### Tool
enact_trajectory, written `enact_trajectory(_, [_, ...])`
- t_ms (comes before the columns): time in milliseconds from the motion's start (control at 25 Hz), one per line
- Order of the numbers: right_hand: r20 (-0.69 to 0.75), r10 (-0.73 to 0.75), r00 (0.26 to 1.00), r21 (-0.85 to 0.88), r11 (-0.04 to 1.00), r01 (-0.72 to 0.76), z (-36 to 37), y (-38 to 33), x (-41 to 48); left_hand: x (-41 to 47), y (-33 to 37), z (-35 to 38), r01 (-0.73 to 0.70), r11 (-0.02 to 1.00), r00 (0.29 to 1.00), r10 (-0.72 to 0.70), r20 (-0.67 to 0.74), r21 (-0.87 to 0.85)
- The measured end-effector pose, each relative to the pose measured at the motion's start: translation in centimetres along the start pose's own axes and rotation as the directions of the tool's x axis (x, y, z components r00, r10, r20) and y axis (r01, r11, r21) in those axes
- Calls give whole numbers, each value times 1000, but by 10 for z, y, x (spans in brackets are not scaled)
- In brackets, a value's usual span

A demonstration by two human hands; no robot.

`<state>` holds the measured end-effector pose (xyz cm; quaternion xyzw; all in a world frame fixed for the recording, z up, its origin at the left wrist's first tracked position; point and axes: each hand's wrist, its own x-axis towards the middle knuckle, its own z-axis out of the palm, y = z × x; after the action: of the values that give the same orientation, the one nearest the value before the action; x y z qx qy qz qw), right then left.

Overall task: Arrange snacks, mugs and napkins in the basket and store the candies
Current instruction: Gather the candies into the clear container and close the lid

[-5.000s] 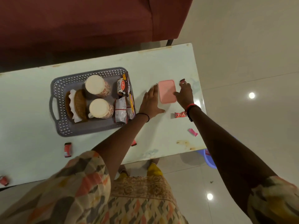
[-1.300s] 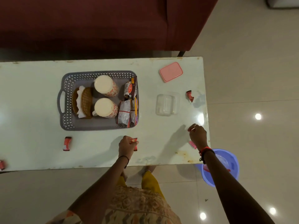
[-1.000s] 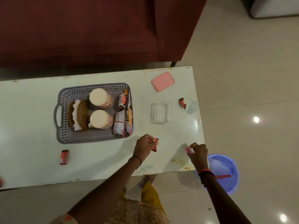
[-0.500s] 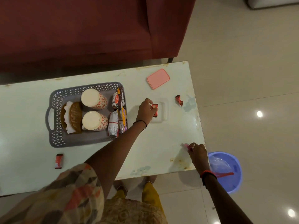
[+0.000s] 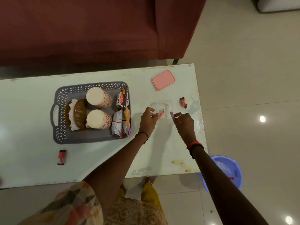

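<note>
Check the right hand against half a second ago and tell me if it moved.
Yes. The right hand, pinching a pink candy, has gone from the table's near edge up to the clear container's right side.

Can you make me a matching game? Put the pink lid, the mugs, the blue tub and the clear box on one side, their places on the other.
1 pink lid
2 mugs
3 blue tub
4 clear box

A on the floor beside the table
B inside the grey basket
C on the table, where the left hand pinches a red candy and the right hand a pink candy
D flat on the table, near its far edge

Pairs: 1-D, 2-B, 3-A, 4-C
</note>
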<state>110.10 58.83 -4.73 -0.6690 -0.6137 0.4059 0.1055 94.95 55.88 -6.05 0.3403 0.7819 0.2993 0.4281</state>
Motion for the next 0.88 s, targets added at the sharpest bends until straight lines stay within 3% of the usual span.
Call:
enact_trajectory(80, [10, -66, 998, -99, 993, 66, 7, -16, 12, -8, -7, -4, 21, 1000, 1000, -21, -7, 11])
enact_trajectory(200, [105, -52, 993, -116, 991, 65, 11, -27, 24, -18, -14, -11, 35, 999, 999, -35, -7, 27])
enact_trajectory(280, [96, -43, 995, -140, 989, 56, 10, -33, 30, -25, -18, -17, 45, 999, 999, -45, -7, 24])
enact_trajectory(520, [137, -94, 986, 0, 995, 95, 7, -56, 48, -54, -45, -25, 53, 999, 998, -53, 26, 6])
enact_trajectory(600, [106, -118, 987, -39, 992, 123, 6, -54, 55, -64, -57, -29, 62, 998, 997, -62, 39, 9])
enact_trajectory(720, [-78, -83, 994, -131, 989, 72, -1, -45, 65, -79, -80, -40, 67, 997, 996, -70, 58, 40])
enact_trajectory(880, [39, -18, 999, -342, 939, 30, -1, -19, 72, -94, -116, -65, 87, 992, 995, -92, 50, 97])
